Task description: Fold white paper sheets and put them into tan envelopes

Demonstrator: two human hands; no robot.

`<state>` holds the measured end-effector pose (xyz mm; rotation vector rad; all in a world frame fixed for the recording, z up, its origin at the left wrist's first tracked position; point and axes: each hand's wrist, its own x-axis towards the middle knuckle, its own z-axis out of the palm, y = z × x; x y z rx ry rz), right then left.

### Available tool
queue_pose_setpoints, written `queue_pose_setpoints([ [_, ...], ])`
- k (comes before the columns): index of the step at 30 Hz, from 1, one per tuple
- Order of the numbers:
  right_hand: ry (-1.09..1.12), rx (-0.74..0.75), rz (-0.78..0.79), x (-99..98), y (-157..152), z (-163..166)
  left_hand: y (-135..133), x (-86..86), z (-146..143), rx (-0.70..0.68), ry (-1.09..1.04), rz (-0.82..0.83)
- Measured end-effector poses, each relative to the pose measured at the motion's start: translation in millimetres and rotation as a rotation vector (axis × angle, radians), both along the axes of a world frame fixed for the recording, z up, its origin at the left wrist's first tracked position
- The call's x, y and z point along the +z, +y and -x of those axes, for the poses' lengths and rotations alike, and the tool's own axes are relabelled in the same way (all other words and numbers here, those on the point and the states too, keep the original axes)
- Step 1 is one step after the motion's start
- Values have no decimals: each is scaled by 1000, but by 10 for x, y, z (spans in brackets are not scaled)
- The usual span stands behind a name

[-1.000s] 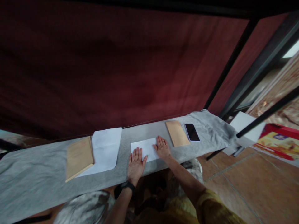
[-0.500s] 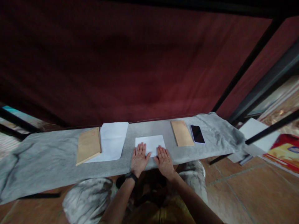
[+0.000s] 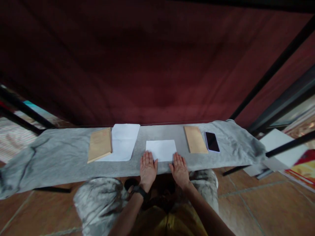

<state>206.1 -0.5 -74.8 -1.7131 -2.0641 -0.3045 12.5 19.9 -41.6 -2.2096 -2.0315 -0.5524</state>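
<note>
In the frame's lower centre, white paper (image 3: 161,149) is seemingly kept flat by left hand (image 3: 148,168) and right hand (image 3: 180,171), both outstretched, gripping nothing

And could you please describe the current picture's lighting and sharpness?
Head view: dim light, the dark red backdrop fading toward black at the top; head view again: the small white rectangular paper sheet bright, without obvious glare, while the red-and-yellow printed package looks soft at the right edge.
</note>
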Motion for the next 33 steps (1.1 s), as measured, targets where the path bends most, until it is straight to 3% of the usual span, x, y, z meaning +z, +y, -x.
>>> queue_pose_setpoints([
  [3, 8, 2, 1, 4, -5, 13, -19, 53, -160, -217, 3, 68],
  [5, 11, -4, 7, 20, -11, 16, -31, 58, -249, -274, 1, 115],
  [14, 25, 38, 58, 174, 62, -11, 119, 50, -322, -278, 18, 168],
  [18, 6, 103, 78, 144, 52, -21, 346, 51, -430, -317, 50, 206],
  [28, 11, 90, 81, 169, 43, -15, 1031, 84, -456, -275, 68, 215],
  [33, 30, 96, 42, 128, 36, -4, 887, -4, -407, -260, 83, 147],
])
